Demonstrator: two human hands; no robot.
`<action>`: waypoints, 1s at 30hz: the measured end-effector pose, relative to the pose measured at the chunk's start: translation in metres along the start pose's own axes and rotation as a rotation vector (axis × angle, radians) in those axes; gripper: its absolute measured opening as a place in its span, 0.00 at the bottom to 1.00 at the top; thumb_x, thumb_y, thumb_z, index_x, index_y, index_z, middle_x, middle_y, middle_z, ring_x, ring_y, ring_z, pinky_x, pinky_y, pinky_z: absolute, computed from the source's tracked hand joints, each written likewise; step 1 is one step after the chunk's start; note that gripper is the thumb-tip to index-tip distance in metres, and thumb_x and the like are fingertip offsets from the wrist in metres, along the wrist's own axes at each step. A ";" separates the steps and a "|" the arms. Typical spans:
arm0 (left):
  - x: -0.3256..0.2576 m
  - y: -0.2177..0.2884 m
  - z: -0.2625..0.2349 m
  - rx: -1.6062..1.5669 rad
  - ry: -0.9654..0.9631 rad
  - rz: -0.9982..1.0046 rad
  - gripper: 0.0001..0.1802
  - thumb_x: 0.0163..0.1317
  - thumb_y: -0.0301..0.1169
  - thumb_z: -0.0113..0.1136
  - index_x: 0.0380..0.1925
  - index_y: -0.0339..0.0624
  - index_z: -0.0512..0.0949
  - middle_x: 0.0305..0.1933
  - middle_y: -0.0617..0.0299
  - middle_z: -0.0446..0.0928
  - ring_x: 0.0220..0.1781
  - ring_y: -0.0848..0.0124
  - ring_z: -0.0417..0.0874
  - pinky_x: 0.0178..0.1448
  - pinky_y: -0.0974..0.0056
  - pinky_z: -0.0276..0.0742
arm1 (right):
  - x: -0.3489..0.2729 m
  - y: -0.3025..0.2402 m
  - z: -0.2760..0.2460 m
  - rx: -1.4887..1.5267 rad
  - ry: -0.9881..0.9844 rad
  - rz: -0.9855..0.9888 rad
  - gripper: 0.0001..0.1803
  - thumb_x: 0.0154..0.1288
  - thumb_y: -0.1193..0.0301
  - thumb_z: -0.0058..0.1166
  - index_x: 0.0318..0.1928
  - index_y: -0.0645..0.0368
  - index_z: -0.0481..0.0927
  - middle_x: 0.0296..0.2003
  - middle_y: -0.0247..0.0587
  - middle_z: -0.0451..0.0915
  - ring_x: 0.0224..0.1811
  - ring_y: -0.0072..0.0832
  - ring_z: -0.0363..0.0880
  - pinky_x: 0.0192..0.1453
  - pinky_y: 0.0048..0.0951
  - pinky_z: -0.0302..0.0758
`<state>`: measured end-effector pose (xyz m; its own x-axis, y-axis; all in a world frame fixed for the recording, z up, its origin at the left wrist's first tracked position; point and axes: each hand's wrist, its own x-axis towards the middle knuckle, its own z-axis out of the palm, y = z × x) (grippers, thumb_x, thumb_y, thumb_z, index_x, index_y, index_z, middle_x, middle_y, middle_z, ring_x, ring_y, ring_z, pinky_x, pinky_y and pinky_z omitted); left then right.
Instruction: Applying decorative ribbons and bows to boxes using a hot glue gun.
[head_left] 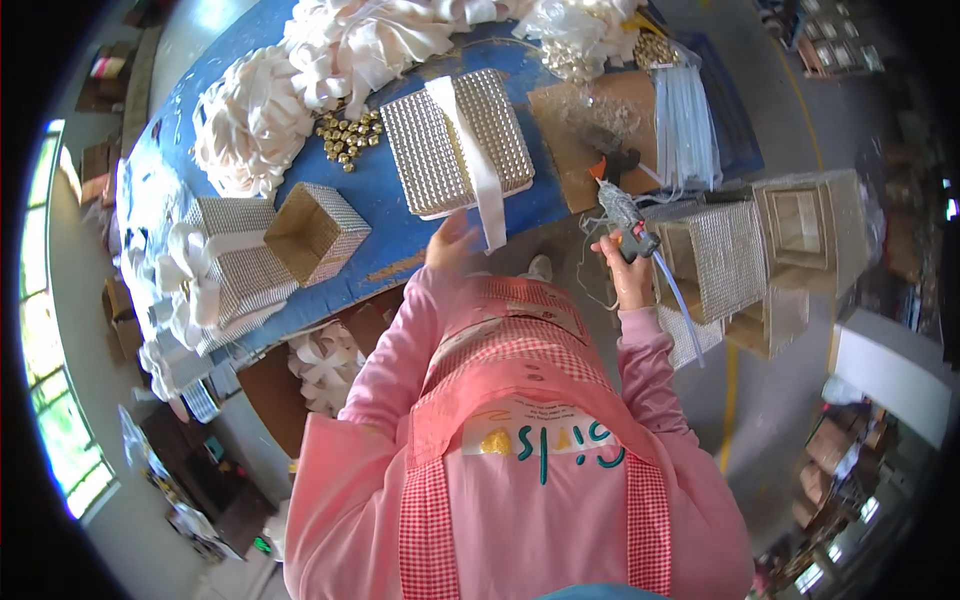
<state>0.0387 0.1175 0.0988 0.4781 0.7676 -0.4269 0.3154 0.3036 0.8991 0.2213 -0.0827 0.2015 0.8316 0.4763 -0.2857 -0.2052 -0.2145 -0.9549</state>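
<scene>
My right hand (627, 272) is wrapped round the grip of a hot glue gun (620, 215), its orange-red nozzle pointing up and away from me. A long pale glue stick (678, 305) hangs from the gun's back end. In front of me on the blue table lies a square box (420, 150) covered in shiny silvery-gold studs. A white ribbon (470, 140) runs across its top, and its loose end hangs over the near edge. My left hand (453, 245) is at that near edge, just left of the ribbon end; motion blurs its fingers, and I cannot tell whether they touch the box.
Gold bells (348, 138) lie left of the box, beside heaped white ribbon bows (255, 120). Studded open boxes (318, 235) stand at the table's left, more boxes (725, 255) at right. A cardboard sheet (565, 140) and pale glue sticks (685, 130) lie at the far right.
</scene>
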 end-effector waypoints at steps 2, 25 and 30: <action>0.019 -0.020 0.020 -0.219 -0.127 0.055 0.23 0.51 0.38 0.66 0.46 0.38 0.76 0.39 0.58 0.79 0.42 0.73 0.78 0.46 0.67 0.71 | 0.011 -0.014 -0.004 -0.018 -0.098 -0.041 0.07 0.58 0.77 0.55 0.36 0.62 0.71 0.30 0.34 0.74 0.29 0.25 0.79 0.36 0.24 0.75; -0.023 0.361 -0.133 1.253 0.132 1.201 0.03 0.50 0.28 0.59 0.26 0.44 0.77 0.28 0.58 0.73 0.31 0.60 0.77 0.34 0.61 0.72 | 0.090 -0.137 0.067 -0.518 -0.651 -0.781 0.15 0.56 0.64 0.59 0.40 0.60 0.76 0.27 0.43 0.79 0.29 0.36 0.80 0.34 0.29 0.73; 0.013 0.416 -0.121 1.609 0.197 1.256 0.03 0.52 0.30 0.57 0.27 0.46 0.76 0.29 0.64 0.74 0.30 0.63 0.78 0.32 0.60 0.73 | 0.087 -0.188 0.114 -0.544 -0.617 -1.046 0.16 0.51 0.63 0.62 0.36 0.58 0.75 0.32 0.41 0.76 0.33 0.42 0.77 0.33 0.32 0.72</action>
<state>0.0770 0.3221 0.4790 0.9216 0.1862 0.3407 0.2924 -0.9101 -0.2935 0.2730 0.0964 0.3469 0.0712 0.8996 0.4308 0.7343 0.2450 -0.6330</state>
